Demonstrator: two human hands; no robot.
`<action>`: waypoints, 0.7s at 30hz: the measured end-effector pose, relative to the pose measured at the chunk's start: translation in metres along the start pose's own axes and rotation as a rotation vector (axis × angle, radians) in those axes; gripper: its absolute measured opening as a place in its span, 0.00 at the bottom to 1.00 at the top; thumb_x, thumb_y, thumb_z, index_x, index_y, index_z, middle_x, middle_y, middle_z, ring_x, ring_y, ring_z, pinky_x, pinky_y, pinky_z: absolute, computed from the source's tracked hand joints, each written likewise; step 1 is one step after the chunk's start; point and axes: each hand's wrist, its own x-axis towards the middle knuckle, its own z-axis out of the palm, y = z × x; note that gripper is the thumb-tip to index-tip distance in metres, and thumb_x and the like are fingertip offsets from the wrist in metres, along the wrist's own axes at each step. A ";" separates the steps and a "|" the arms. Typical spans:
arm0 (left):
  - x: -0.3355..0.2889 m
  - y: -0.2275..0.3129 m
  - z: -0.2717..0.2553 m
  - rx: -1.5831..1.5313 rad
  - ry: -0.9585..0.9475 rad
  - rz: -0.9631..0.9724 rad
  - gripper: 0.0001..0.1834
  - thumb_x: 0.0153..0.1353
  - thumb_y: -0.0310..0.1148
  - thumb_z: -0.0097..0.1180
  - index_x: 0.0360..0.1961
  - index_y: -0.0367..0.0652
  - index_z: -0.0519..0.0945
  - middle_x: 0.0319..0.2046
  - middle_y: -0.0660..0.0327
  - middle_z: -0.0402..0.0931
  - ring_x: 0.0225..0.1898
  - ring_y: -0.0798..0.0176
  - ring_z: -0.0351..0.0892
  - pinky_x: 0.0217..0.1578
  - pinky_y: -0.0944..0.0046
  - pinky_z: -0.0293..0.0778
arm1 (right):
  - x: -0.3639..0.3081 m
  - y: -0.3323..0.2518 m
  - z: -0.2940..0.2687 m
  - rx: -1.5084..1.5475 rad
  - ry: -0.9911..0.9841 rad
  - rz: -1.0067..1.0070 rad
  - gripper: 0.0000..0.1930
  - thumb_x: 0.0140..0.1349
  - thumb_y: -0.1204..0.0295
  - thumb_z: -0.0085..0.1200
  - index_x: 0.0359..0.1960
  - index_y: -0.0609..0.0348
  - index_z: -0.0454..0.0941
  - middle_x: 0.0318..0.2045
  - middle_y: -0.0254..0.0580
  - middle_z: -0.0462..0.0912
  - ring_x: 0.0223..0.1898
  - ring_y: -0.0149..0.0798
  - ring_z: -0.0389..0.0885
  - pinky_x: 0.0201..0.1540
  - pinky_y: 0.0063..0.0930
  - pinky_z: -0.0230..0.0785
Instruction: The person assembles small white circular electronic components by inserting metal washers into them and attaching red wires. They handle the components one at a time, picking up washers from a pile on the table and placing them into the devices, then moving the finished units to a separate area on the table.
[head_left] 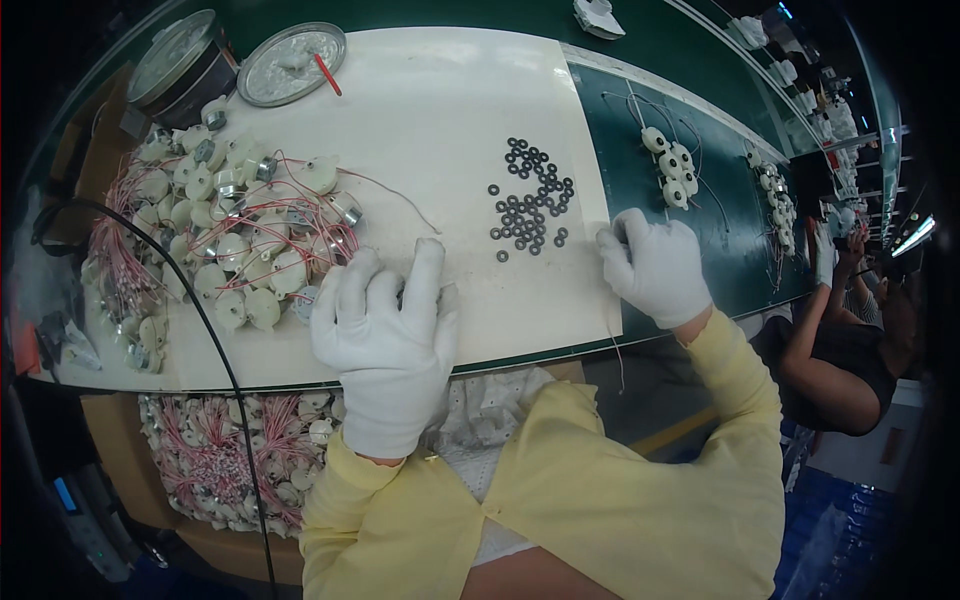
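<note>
Yellow sleeves (740, 400) are lying nearest the camera, below the front edge of the bench (625, 185). Wired round parts (232, 250) are lying heaped toward the left end. Black rings (520, 210) are lying loose between the hands, toward the right edge of the white sheet (430, 120). The left hand (385, 330) is being held palm down beside the heap, its grip spread, with nothing seen in it. The right hand (660, 270) is being held curled at the sheet's right edge; whether anything is being gripped cannot be told.

Because wires are crossing in the heap, neighbouring parts could be dragged if the loose wire (400, 195) is pulled. Rings could be scattered by a low sweep of either glove, since no rim is being shown around them. The black cable (215, 330), which is crossing the front edge, could be snagged by the left forearm.

Widest room is being offered mid-sheet, toward the rear edge; leftward movement is being limited by the heap.
</note>
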 end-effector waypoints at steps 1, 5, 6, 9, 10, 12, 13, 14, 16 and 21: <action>0.001 0.000 0.001 -0.002 0.008 0.000 0.23 0.54 0.36 0.70 0.53 0.49 0.86 0.34 0.60 0.75 0.52 0.52 0.78 0.55 0.46 0.73 | 0.000 0.001 -0.002 0.003 -0.019 0.006 0.11 0.64 0.64 0.64 0.31 0.54 0.76 0.15 0.36 0.79 0.14 0.45 0.77 0.22 0.38 0.65; -0.001 -0.002 0.002 -0.033 -0.003 -0.018 0.24 0.55 0.36 0.70 0.55 0.50 0.85 0.36 0.60 0.75 0.52 0.51 0.78 0.56 0.45 0.73 | 0.013 -0.004 -0.005 0.355 -0.090 0.040 0.09 0.65 0.68 0.63 0.37 0.60 0.79 0.18 0.37 0.82 0.17 0.39 0.79 0.28 0.31 0.70; -0.001 -0.003 0.000 -0.043 -0.028 -0.027 0.26 0.55 0.35 0.69 0.58 0.49 0.84 0.38 0.59 0.75 0.53 0.50 0.77 0.56 0.44 0.73 | 0.017 -0.013 -0.010 0.518 -0.157 0.157 0.09 0.67 0.69 0.63 0.40 0.62 0.80 0.20 0.37 0.83 0.19 0.35 0.79 0.30 0.29 0.70; -0.004 -0.005 0.002 -0.067 -0.034 -0.020 0.27 0.56 0.35 0.68 0.60 0.49 0.83 0.39 0.58 0.75 0.54 0.49 0.77 0.58 0.43 0.72 | 0.013 -0.010 -0.006 0.919 -0.232 0.404 0.11 0.72 0.70 0.59 0.49 0.66 0.80 0.28 0.35 0.85 0.28 0.26 0.78 0.36 0.22 0.71; -0.005 -0.006 0.004 -0.066 -0.023 -0.018 0.27 0.56 0.35 0.68 0.60 0.49 0.83 0.39 0.58 0.75 0.54 0.49 0.77 0.58 0.43 0.72 | 0.012 -0.005 -0.003 1.043 -0.238 0.461 0.12 0.74 0.71 0.58 0.52 0.67 0.80 0.32 0.35 0.85 0.31 0.24 0.77 0.38 0.20 0.71; -0.004 -0.006 0.003 -0.071 -0.028 -0.025 0.27 0.56 0.35 0.68 0.60 0.50 0.83 0.38 0.58 0.75 0.54 0.49 0.77 0.58 0.43 0.73 | 0.011 0.001 -0.004 1.055 -0.286 0.501 0.14 0.76 0.70 0.55 0.55 0.67 0.79 0.37 0.34 0.84 0.35 0.23 0.75 0.38 0.19 0.70; -0.003 -0.005 0.003 -0.075 -0.030 -0.025 0.27 0.56 0.35 0.68 0.60 0.50 0.83 0.38 0.59 0.75 0.53 0.49 0.77 0.58 0.43 0.73 | 0.011 0.004 -0.005 1.060 -0.307 0.522 0.15 0.77 0.69 0.54 0.57 0.67 0.78 0.39 0.34 0.84 0.36 0.22 0.74 0.38 0.18 0.70; -0.004 -0.006 0.004 -0.072 -0.023 -0.026 0.27 0.56 0.35 0.68 0.59 0.50 0.83 0.38 0.59 0.75 0.53 0.50 0.77 0.58 0.43 0.73 | 0.009 0.007 -0.003 1.075 -0.314 0.502 0.16 0.78 0.68 0.53 0.59 0.66 0.77 0.40 0.34 0.84 0.36 0.22 0.75 0.38 0.17 0.70; -0.004 -0.006 0.006 -0.065 -0.008 -0.024 0.26 0.56 0.35 0.68 0.59 0.50 0.83 0.37 0.59 0.75 0.53 0.50 0.77 0.57 0.44 0.73 | 0.011 0.006 -0.004 1.064 -0.285 0.467 0.16 0.78 0.68 0.53 0.59 0.66 0.77 0.39 0.33 0.85 0.35 0.21 0.75 0.38 0.17 0.69; 0.000 -0.006 0.005 -0.069 0.006 -0.033 0.24 0.53 0.36 0.69 0.54 0.53 0.84 0.32 0.62 0.74 0.52 0.54 0.78 0.55 0.48 0.74 | 0.015 -0.001 -0.008 1.003 -0.292 0.476 0.16 0.78 0.67 0.53 0.59 0.66 0.78 0.39 0.32 0.86 0.34 0.19 0.75 0.37 0.16 0.69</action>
